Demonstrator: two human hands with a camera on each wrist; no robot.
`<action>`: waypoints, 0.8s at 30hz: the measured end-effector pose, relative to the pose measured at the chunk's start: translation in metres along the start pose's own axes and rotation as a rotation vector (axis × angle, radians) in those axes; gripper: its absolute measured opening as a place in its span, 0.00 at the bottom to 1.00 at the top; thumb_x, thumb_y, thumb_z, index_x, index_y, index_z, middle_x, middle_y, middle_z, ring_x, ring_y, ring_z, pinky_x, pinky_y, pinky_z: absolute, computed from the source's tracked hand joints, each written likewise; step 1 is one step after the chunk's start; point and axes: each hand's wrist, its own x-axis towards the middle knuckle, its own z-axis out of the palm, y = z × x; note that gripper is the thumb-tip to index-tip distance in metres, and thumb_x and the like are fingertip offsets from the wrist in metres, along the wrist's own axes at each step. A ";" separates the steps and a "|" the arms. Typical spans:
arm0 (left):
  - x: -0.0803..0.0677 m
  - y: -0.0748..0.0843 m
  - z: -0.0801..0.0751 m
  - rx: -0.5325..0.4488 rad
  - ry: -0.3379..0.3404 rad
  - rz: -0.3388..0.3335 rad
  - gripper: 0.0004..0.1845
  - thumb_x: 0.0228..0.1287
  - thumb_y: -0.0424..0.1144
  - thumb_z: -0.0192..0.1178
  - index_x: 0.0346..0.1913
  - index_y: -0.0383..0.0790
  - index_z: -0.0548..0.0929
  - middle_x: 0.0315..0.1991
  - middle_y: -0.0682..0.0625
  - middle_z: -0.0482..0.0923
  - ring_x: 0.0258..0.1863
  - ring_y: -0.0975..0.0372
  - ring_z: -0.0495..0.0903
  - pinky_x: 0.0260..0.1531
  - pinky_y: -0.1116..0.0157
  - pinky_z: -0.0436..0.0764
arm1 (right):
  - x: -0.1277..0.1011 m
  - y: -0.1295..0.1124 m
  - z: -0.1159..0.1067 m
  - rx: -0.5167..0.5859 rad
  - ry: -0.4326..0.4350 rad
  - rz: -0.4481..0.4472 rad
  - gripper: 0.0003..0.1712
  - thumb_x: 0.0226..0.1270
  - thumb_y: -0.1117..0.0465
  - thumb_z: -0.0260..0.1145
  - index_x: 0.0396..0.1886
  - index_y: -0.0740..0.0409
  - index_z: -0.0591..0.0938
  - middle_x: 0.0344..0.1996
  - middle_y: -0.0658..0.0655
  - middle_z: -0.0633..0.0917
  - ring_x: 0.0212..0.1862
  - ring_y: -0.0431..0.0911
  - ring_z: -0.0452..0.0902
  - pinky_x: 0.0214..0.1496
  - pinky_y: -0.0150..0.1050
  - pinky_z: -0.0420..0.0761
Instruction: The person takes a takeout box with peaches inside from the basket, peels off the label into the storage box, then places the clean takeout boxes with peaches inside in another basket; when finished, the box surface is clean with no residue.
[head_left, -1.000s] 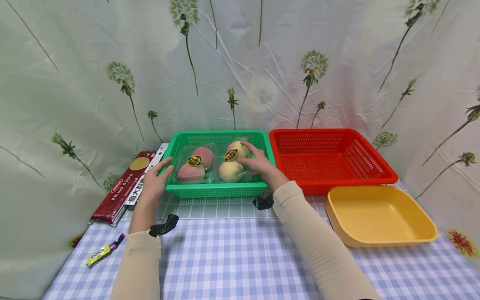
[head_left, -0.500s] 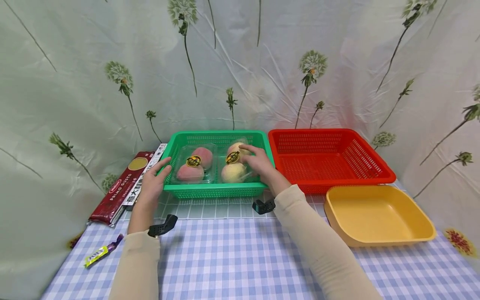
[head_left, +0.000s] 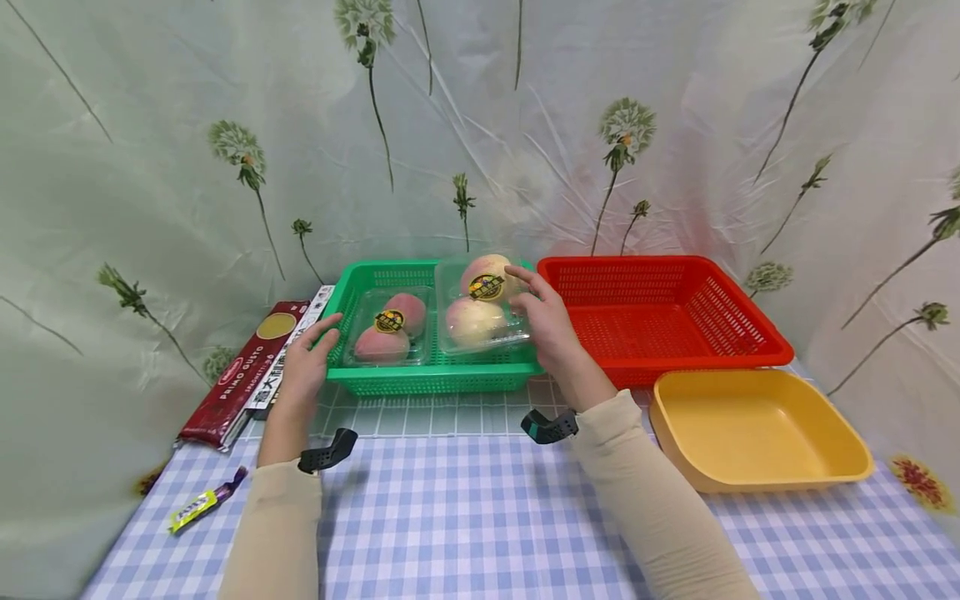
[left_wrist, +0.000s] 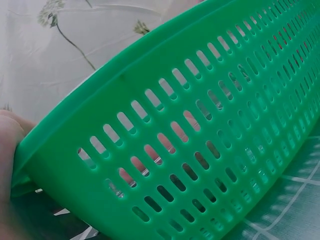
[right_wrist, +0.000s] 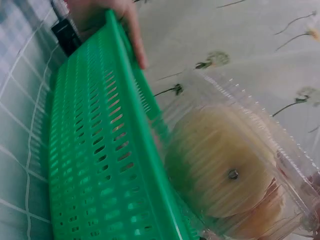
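**Peach pack coming up out of the green basket**

While the right hand (head_left: 551, 329) grips the right-hand clamshell of peaches (head_left: 480, 304) — fingers curled over its far edge, thumb side low — the pack sits raised and tilted above the green basket (head_left: 431, 379), its near end over the basket's right front rim. The right wrist view shows the clear shell lying across that rim. The left hand (head_left: 303, 367) rests against the basket's left front corner, fingers fairly straight, thumb on the rim, seemingly steadying it. A second clamshell (head_left: 386, 321) lies flat inside.

Step in hand, as I judge it: lifting the pack clear. The next move calls for clearing the rim without tipping the lid open.

Beside: red basket (head_left: 660, 312), yellow tray (head_left: 757, 433), spaghetti box (head_left: 243, 375), candy wrapper (head_left: 202, 504) on the checked cloth (head_left: 465, 517).

Against half a second ago — the pack lay down in the basket under the hand; now it is up and shifted right. Left hand unchanged.
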 end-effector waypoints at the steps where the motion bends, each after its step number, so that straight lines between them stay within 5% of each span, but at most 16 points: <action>1: 0.000 0.000 0.001 0.002 0.007 0.003 0.25 0.80 0.48 0.45 0.75 0.50 0.67 0.79 0.46 0.55 0.77 0.51 0.55 0.75 0.46 0.57 | -0.004 -0.001 -0.003 0.034 -0.008 -0.003 0.31 0.68 0.71 0.51 0.69 0.49 0.74 0.72 0.54 0.66 0.46 0.46 0.68 0.49 0.37 0.71; 8: -0.003 0.003 0.004 0.057 0.084 -0.019 0.24 0.79 0.49 0.46 0.73 0.53 0.69 0.77 0.46 0.59 0.72 0.51 0.61 0.71 0.48 0.64 | -0.030 -0.004 -0.022 0.173 -0.075 0.021 0.27 0.72 0.69 0.45 0.67 0.48 0.73 0.80 0.47 0.55 0.72 0.53 0.57 0.71 0.57 0.62; 13: -0.007 0.010 0.005 0.208 0.113 -0.021 0.25 0.78 0.48 0.48 0.73 0.53 0.69 0.75 0.43 0.63 0.68 0.48 0.66 0.66 0.46 0.70 | -0.044 -0.003 -0.035 0.165 -0.141 0.041 0.27 0.71 0.68 0.44 0.64 0.44 0.74 0.80 0.47 0.54 0.76 0.53 0.50 0.74 0.63 0.58; 20: -0.018 0.024 0.007 0.501 0.220 0.139 0.24 0.76 0.46 0.50 0.70 0.44 0.73 0.71 0.38 0.68 0.68 0.43 0.69 0.64 0.40 0.72 | -0.059 0.002 -0.057 0.096 -0.286 0.011 0.27 0.71 0.67 0.47 0.67 0.44 0.72 0.78 0.52 0.56 0.78 0.53 0.46 0.74 0.59 0.63; 24: -0.025 0.036 0.015 0.472 0.299 0.274 0.20 0.76 0.44 0.50 0.65 0.42 0.78 0.69 0.41 0.71 0.70 0.46 0.69 0.67 0.42 0.69 | -0.064 0.005 -0.068 0.100 -0.372 0.005 0.28 0.73 0.67 0.47 0.69 0.42 0.70 0.76 0.54 0.60 0.74 0.54 0.52 0.64 0.48 0.76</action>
